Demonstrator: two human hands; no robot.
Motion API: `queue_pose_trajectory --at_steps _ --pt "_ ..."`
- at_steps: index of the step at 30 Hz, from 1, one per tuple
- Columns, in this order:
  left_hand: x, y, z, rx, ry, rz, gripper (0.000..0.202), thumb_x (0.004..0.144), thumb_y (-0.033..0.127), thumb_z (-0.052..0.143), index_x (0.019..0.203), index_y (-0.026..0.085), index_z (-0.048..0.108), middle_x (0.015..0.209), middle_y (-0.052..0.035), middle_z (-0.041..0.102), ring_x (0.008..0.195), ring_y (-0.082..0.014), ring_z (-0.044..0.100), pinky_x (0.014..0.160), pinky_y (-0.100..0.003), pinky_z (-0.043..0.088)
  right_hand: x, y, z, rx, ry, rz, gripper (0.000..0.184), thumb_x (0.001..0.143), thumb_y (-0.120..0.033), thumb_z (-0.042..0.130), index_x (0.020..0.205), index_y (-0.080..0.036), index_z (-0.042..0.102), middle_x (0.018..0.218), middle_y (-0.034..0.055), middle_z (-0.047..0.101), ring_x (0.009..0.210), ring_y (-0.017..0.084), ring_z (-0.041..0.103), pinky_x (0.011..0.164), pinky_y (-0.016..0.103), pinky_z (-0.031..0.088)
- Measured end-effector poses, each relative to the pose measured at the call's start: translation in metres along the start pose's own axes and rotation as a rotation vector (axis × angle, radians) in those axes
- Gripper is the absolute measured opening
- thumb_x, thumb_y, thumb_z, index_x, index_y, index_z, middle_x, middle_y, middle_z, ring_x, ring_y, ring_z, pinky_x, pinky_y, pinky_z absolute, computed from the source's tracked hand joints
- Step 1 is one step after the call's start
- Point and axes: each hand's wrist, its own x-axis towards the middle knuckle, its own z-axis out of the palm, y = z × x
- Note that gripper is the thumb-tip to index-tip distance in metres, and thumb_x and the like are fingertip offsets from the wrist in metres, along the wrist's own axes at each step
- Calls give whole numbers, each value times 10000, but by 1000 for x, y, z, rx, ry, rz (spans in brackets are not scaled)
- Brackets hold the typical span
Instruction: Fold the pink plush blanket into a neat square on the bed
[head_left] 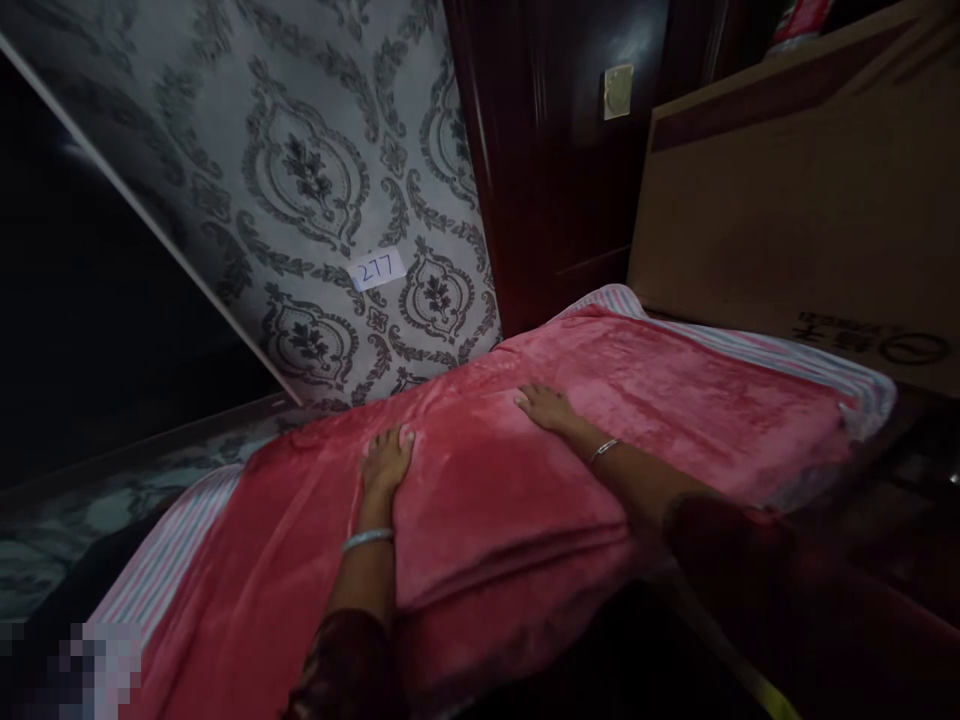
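Note:
A plush red-pink blanket (495,500) lies spread out, with a folded section in its middle whose layered front edge faces me. My left hand (387,458) rests flat on the left side of that folded section, fingers apart. Farther to the right, my right hand (546,406) lies palm down near the section's far edge, fingers spread. Neither hand grips anything. A striped cloth (176,540) shows from under the blanket at the left, and again along the far right side.
Behind the blanket rises a damask-patterned wall (315,180) bearing a paper label (377,269) marked 277. A large cardboard box (795,200) stands at the right, beside a dark red wooden panel (555,150). A dark screen-like panel (97,280) leans at the left.

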Motion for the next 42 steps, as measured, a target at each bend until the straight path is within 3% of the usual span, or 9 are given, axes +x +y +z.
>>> queue_pose_trajectory --at_steps 7,10,14,17,23,27,33,37,42 --pt "-76 32 -27 135 76 187 660 989 549 333 1557 213 345 1642 -150 285 1531 -328 206 1217 -632 146 -75 7 -14 -87 100 -167 643 1025 -554 269 1598 -261 287 1652 121 216 1505 377 184 1148 640 238" --pt "-134 53 -7 138 80 436 624 986 544 382 1549 277 362 1665 -88 244 1542 -312 166 1227 -611 137 -119 -14 5 -118 160 -400 622 1024 -570 305 1581 -297 333 1652 85 231 1507 367 181 1174 611 206" --pt "-179 61 32 144 64 470 602 994 523 372 1562 328 326 1674 -50 220 1542 -343 146 1199 -673 161 -154 -33 37 -163 164 -449 595 1017 -555 370 1560 -312 381 1640 73 264 1495 380 216 1164 644 200" --pt "-180 59 44 153 66 465 594 1002 515 348 1563 322 326 1668 -57 237 1538 -346 162 1194 -678 181 -156 -35 46 -173 158 -437 579 1023 -540 377 1551 -304 400 1630 76 289 1487 378 239 1160 646 211" --pt "-182 46 30 170 75 503 618 997 532 365 1556 267 346 1639 -97 308 1516 -321 254 1197 -635 230 -161 -11 39 -165 201 -540 589 1018 -535 404 1546 -273 410 1607 99 336 1479 334 284 1170 581 253" --pt "-201 -3 23 251 177 549 673 930 481 546 1527 208 400 1574 -162 412 1479 -334 337 1214 -634 181 -181 40 45 -146 272 -679 704 954 -549 519 1561 -224 373 1597 139 346 1471 340 298 1166 587 266" --pt "-205 -68 8 316 212 459 713 811 80 535 1508 185 430 1573 -163 411 1482 -329 335 1171 -574 334 -180 73 53 -69 313 -699 653 894 -163 486 1542 -176 401 1546 145 426 1471 304 314 1127 513 394" --pt "-200 -63 -17 304 206 463 640 835 16 414 1461 130 492 1494 -177 513 1412 -299 451 1109 -454 448 -166 70 19 -24 342 -726 592 899 -65 366 1450 -207 532 1403 119 581 1318 261 523 1055 468 486" --pt "-222 -45 -19 286 333 476 641 858 28 401 1468 201 495 1495 -133 524 1410 -288 454 1127 -475 434 -171 95 -8 38 447 -731 528 955 -102 330 1418 -190 568 1443 113 554 1371 243 472 1128 462 421"
